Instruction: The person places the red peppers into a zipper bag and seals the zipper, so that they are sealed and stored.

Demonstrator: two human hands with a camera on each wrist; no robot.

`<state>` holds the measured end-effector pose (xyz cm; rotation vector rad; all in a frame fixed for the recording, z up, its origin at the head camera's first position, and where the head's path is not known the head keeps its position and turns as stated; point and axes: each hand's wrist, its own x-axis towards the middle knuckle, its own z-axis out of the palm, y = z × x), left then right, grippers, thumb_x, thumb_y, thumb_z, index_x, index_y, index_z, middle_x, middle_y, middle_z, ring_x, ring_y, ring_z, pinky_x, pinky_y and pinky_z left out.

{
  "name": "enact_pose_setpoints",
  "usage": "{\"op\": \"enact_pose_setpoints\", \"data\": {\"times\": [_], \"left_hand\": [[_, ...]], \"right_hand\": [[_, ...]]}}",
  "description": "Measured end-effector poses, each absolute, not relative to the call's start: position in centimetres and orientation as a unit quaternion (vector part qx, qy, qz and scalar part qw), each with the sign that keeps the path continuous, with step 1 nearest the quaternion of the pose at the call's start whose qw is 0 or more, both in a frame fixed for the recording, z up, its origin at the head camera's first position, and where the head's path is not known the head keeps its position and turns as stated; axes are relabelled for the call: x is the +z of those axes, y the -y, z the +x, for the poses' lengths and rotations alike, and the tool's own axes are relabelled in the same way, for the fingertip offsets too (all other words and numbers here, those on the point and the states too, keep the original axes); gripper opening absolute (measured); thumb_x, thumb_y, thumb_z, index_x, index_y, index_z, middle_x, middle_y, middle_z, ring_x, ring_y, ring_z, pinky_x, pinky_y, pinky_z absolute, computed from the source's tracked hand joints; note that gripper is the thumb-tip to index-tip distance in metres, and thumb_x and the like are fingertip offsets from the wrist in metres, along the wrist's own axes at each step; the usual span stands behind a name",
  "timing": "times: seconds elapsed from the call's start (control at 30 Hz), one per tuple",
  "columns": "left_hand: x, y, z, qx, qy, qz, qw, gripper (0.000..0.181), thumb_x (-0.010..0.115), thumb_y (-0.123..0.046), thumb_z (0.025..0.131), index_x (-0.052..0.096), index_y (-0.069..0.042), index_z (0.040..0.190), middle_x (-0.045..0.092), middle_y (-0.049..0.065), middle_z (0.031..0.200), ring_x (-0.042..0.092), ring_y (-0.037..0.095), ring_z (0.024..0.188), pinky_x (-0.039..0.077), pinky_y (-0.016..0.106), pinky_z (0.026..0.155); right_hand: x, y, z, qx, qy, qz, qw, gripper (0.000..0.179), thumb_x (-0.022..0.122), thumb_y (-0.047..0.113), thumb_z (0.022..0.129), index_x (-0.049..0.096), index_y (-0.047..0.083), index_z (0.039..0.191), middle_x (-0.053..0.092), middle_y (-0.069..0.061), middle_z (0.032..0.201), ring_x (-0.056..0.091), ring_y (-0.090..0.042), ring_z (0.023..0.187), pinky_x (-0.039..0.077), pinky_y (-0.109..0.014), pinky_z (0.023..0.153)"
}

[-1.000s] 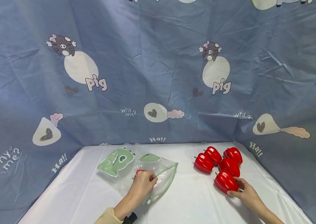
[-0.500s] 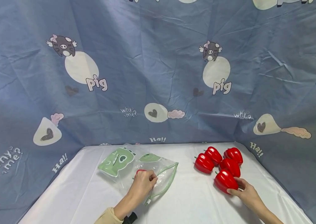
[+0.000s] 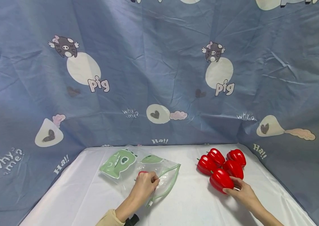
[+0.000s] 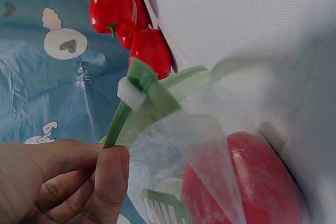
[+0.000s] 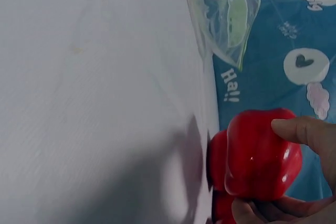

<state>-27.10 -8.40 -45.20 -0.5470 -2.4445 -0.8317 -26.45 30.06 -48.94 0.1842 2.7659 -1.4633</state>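
A clear zip bag (image 3: 165,185) with a green rim and green dinosaur print lies at the left of the white table, its mouth parted toward the right. My left hand (image 3: 145,185) pinches the bag's green edge between thumb and forefinger. Inside the bag is a red bell pepper (image 4: 247,177), mostly behind my hand in the head view. My right hand (image 3: 242,191) grips another red bell pepper (image 3: 221,180) from its right side, thumb on top in the right wrist view. That pepper is in front of the other peppers, with its green stem pointing away.
Several more red bell peppers (image 3: 206,165) sit in a cluster at the right back of the table (image 3: 187,207). A blue printed cloth (image 3: 159,78) hangs behind and around the table. A white slider (image 4: 131,94) sits on the bag's zip.
My right hand has shifted a little left with the bell pepper, and the pepper has come away from its earlier spot. My left hand and the bag have stayed in place.
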Motion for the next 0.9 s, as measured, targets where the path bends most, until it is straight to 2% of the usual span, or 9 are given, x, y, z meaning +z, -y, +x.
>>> {"op": "enact_pose_setpoints", "data": {"times": [0.53,0.9], "left_hand": [[-45.4,8.3,-26.9,-0.3,0.897,-0.2,0.256,0.014,0.076,-0.001,0.071,0.068,-0.01,0.064,0.06,-0.008,0.053,0.041,-0.006,0.053,0.037,0.013,0.05],[-45.3,8.3,-26.9,-0.3,0.898,-0.203,0.248,0.014,0.075,0.0,0.071,0.068,-0.01,0.065,0.061,-0.007,0.055,0.044,-0.005,0.054,0.038,0.014,0.051]], "right_hand": [[-48.9,-26.4,-26.6,-0.498,-0.867,0.001,0.007,0.074,0.081,0.02,0.076,0.046,-0.01,0.133,0.055,-0.028,0.13,0.059,-0.039,0.113,0.053,-0.044,0.087],[-48.9,-23.5,-27.0,-0.522,-0.853,-0.022,0.017,0.066,0.081,0.014,0.074,0.052,-0.005,0.13,0.06,-0.024,0.127,0.062,-0.035,0.109,0.054,-0.042,0.085]]}}
